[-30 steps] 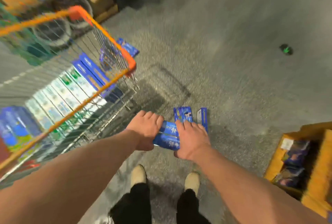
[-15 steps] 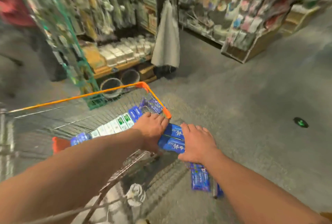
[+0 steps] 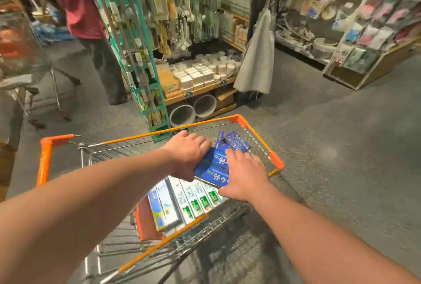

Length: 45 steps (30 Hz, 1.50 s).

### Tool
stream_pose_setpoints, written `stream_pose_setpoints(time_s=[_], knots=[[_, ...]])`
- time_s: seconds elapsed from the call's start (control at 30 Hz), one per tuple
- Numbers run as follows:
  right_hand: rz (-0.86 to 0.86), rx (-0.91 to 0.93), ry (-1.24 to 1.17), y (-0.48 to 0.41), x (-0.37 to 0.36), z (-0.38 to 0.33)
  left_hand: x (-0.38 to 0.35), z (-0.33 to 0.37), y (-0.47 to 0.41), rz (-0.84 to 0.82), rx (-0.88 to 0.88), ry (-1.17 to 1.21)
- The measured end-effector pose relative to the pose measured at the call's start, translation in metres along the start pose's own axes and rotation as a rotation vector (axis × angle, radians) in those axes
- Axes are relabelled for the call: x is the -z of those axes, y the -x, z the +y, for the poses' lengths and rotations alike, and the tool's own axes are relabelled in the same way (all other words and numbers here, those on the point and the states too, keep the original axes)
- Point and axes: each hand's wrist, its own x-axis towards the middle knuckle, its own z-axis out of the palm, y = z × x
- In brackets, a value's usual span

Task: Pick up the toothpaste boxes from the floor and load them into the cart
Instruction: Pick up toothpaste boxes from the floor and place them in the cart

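The left hand (image 3: 188,156) and right hand (image 3: 245,177) grip a stack of blue toothpaste boxes (image 3: 213,168) from either end, over the cart (image 3: 276,161) and above green-and-white boxes (image 3: 196,199) lying inside. Open grey floor (image 3: 341,147) spreads to the right; shelves (image 3: 200,88) stand close beyond the cart's front rim.

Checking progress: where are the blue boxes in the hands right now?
Head view, centre: the blue boxes are held between the left hand and right hand, above the cart, over the white boxes lying inside.
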Motion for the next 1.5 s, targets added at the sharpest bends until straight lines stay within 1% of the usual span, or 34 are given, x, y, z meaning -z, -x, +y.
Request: stream_pose_setpoints(time_s=[0.17,0.33,0.5,0.63,0.77,0.87,0.97,1.1,1.2,1.37,1.5], knots=[[-0.082,-0.16,-0.03,-0.06,-0.045,-0.066,-0.075,-0.073,-0.014,-0.045,-0.106,0.014],[-0.186,-0.315,-0.065,-0.105,-0.101,-0.111,-0.152,-0.114,-0.045,-0.098,-0.259,0.024],[-0.251,-0.443,-0.109,-0.154,-0.177,-0.127,-0.238,-0.127,-0.087,-0.155,-0.35,0.026],[-0.338,-0.495,-0.135,-0.19,-0.241,-0.133,-0.308,-0.13,-0.117,-0.204,-0.405,0.024],[-0.433,-0.538,-0.139,-0.202,-0.287,-0.139,-0.355,-0.124,-0.131,-0.237,-0.466,0.05],[-0.545,-0.586,-0.146,-0.205,-0.307,-0.141,-0.372,-0.119,-0.134,-0.278,-0.503,0.062],[-0.598,-0.638,-0.13,-0.203,-0.32,-0.145,-0.38,-0.112,-0.136,-0.305,-0.536,0.049],[-0.601,-0.677,-0.121,-0.2,-0.331,-0.148,-0.384,-0.106,-0.141,-0.347,-0.558,0.057],[-0.602,-0.707,-0.164,-0.201,-0.339,-0.15,-0.388,-0.106,-0.15,-0.37,-0.582,0.037],[-0.561,-0.699,-0.201,-0.201,-0.346,-0.151,-0.395,-0.116,-0.157,-0.373,-0.612,0.091],[-0.578,-0.67,-0.191,-0.198,-0.348,-0.155,-0.393,-0.118,-0.152,-0.438,-0.547,0.183]])
